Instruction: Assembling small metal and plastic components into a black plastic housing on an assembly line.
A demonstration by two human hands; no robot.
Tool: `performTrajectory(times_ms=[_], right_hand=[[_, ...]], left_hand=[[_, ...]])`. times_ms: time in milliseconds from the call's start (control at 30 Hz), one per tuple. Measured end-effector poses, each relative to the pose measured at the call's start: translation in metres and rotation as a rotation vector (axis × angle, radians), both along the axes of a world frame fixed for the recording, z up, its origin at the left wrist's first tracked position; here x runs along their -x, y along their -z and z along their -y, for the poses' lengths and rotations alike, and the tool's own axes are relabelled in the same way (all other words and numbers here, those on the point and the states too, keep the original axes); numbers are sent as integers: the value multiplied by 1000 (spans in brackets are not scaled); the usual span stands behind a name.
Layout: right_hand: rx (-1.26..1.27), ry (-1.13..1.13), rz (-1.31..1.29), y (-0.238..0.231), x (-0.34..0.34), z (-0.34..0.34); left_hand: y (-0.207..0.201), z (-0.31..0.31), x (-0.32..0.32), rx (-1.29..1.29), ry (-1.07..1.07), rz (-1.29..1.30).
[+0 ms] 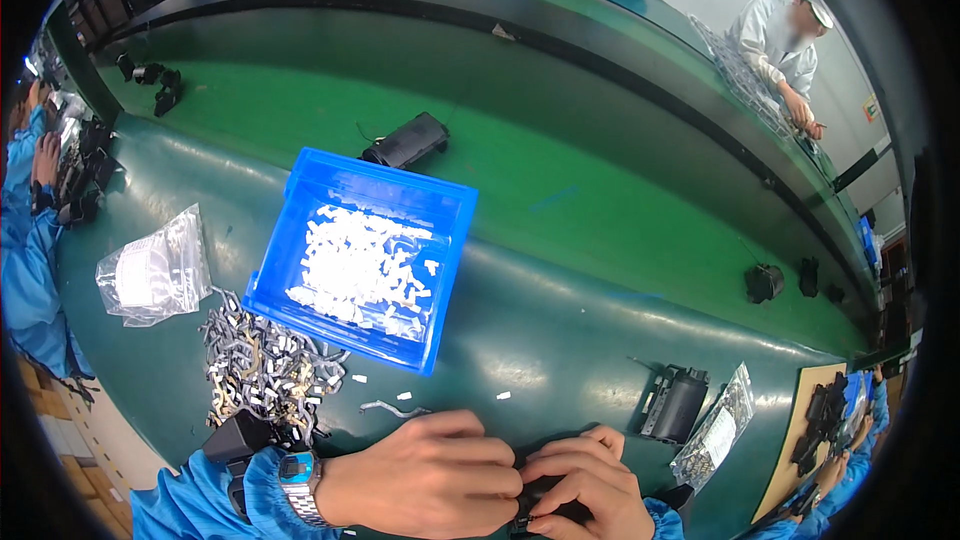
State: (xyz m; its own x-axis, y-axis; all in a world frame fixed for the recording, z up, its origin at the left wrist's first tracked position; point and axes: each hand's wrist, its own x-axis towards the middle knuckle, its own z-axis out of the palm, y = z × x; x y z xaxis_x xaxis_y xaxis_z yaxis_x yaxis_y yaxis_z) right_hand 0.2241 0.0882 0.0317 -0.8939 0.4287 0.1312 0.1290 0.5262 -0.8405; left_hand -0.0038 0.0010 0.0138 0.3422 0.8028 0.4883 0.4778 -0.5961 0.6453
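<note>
My left hand (pixel 430 480) is closed, its fingers curled against a black plastic part (pixel 542 487) at the bottom middle. My right hand (pixel 592 488) grips the same part from the other side, thumb and fingers bent around it. Most of the part is hidden by my fingers. Just beyond my left hand lies a single grey wire piece (pixel 393 407). Small white tabs (pixel 503 396) are scattered near it. Left of my hands spreads a heap of short grey wires with white ends (pixel 265 365).
A blue bin (pixel 455 260) full of small white pieces stands beyond my hands. Left of it is a clear labelled bag (pixel 150 275). A black housing (pixel 677 403) and a bag of small parts (pixel 715 430) lie right. Co-workers sit at both sides; another person (pixel 785 50) stands far right.
</note>
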Motion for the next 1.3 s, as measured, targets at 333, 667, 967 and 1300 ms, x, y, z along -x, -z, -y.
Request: performTrajectory(times_ms=[333,667,967,1300], right_hand=[[-44,-23,-25,1,3,-1],[13,30,-34,5,-2,6],[-323,83,-29,-13,1,-1],[-447,91,-57,-16,0,3]], left_hand=[[-6,1,0,69,-1,-6],[-5,0,3,153,36,158],[13,7,5,19,28,34],[18,2,6,-4,84,59]])
